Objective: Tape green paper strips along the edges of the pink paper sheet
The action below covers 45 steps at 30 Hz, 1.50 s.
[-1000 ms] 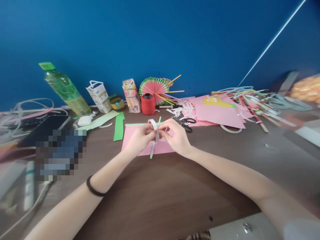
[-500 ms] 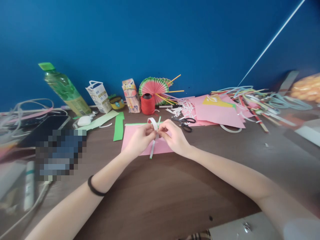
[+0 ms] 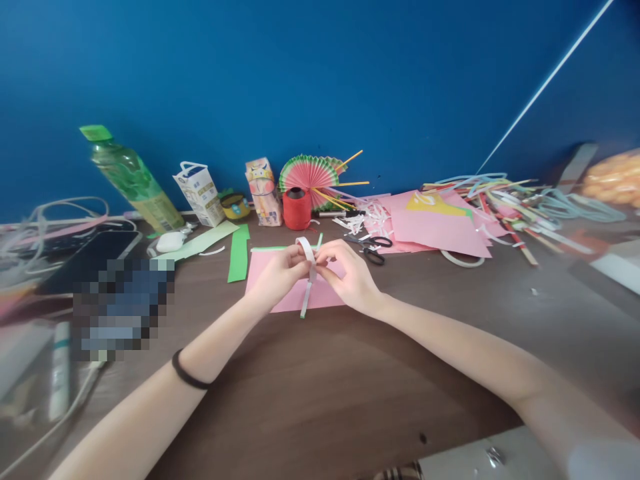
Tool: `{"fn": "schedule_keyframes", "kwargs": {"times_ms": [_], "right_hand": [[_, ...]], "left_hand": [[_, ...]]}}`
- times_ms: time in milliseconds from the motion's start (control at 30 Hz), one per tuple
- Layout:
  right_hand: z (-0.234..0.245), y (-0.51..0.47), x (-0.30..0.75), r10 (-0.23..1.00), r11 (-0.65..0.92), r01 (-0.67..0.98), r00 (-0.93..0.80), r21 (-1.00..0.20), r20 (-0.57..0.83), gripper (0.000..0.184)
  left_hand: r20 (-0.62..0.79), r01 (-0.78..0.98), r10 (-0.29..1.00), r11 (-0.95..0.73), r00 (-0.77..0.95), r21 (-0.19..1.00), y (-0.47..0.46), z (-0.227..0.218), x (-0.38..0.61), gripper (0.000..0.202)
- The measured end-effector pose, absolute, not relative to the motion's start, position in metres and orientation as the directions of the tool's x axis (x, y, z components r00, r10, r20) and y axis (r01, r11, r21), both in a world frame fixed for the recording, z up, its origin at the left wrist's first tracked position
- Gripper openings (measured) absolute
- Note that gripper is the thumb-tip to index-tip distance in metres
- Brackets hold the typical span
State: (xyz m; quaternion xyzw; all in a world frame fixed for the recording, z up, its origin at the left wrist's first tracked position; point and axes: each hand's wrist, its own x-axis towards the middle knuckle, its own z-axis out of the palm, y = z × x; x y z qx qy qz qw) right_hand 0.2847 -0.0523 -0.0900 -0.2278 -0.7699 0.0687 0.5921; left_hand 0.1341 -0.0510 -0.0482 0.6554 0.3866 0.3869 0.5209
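A narrow white strip with green ends (image 3: 306, 298) runs through my fingers above a pink paper sheet (image 3: 285, 303). From the pinch a white paper ribbon, possibly tape backing, (image 3: 305, 247) curls up and over. My left hand (image 3: 281, 272) is closed, thumb and fingers pinching around the strip and ribbon. Facing it, my right hand (image 3: 350, 277) pinches at the same spot, its fingertips almost touching the left ones. Which hand grips which layer is partly hidden. The pink sheet lies flat on the table with a green band along its far edge.
Black scissors (image 3: 374, 250) lie right of the sheet, near white paper scraps (image 3: 377, 217) and stacked pink paper (image 3: 440, 233). A red thread spool (image 3: 297, 210), a folded paper fan (image 3: 310, 177) and a green bottle (image 3: 133, 177) stand along the blue wall. Green paper (image 3: 239, 253) lies left.
Both hands stay almost in place, still pinching the strip. The curled ribbon has shifted slightly, and its loop looks a little longer.
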Motion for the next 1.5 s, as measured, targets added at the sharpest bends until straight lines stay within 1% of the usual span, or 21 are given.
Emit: {"fn": "schedule_keyframes", "kwargs": {"times_ms": [100,233,333,500,633,800,933,1033,1133,1267,1400,1500], "right_hand": [[-0.091,-0.052,0.285,0.447,0.878,0.274,-0.183,-0.392,0.876,0.014],[-0.092,-0.053,0.285,0.451,0.87,0.308,-0.179,-0.385,0.874,0.014],[-0.092,-0.054,0.285,0.445,0.866,0.331,-0.169,-0.375,0.879,0.013],[-0.092,-0.057,0.283,0.425,0.873,0.333,-0.157,-0.357,0.891,0.014],[-0.092,-0.059,0.282,0.395,0.895,0.297,-0.181,-0.333,0.901,0.016],[-0.09,-0.061,0.282,0.382,0.909,0.264,-0.209,-0.324,0.9,0.016],[-0.088,-0.06,0.283,0.388,0.901,0.28,-0.183,-0.33,0.903,0.016],[-0.088,-0.06,0.284,0.394,0.896,0.291,-0.168,-0.336,0.904,0.015],[-0.087,-0.06,0.284,0.403,0.888,0.307,-0.158,-0.343,0.902,0.013],[-0.088,-0.061,0.283,0.419,0.881,0.306,-0.145,-0.362,0.896,0.012],[-0.088,-0.063,0.282,0.407,0.895,0.266,-0.154,-0.359,0.9,0.012],[-0.088,-0.064,0.282,0.376,0.913,0.238,-0.173,-0.331,0.91,0.013]], "left_hand": [[0.137,0.123,0.877,-0.216,0.46,0.969,-0.049,-0.052,0.134,0.023],[0.182,0.187,0.846,-0.311,0.502,0.932,-0.045,-0.059,0.132,0.02],[0.219,0.227,0.85,-0.361,0.48,0.905,-0.045,-0.061,0.131,0.019],[0.288,0.22,0.853,-0.411,0.435,0.885,-0.046,-0.063,0.13,0.02],[0.298,0.238,0.861,-0.418,0.413,0.877,-0.046,-0.063,0.13,0.022],[0.263,0.243,0.88,-0.376,0.396,0.894,-0.046,-0.057,0.129,0.022],[0.199,0.149,0.887,-0.282,0.417,0.948,-0.048,-0.05,0.13,0.027],[0.174,0.08,0.87,-0.236,0.462,0.968,-0.049,-0.048,0.13,0.037],[0.188,0.075,0.845,-0.259,0.5,0.963,-0.048,-0.049,0.13,0.043],[0.233,0.103,0.803,-0.342,0.549,0.934,-0.044,-0.054,0.128,0.041],[0.288,0.153,0.804,-0.419,0.519,0.895,-0.042,-0.062,0.125,0.038],[0.304,0.147,0.8,-0.433,0.517,0.889,-0.042,-0.063,0.125,0.04]]}}
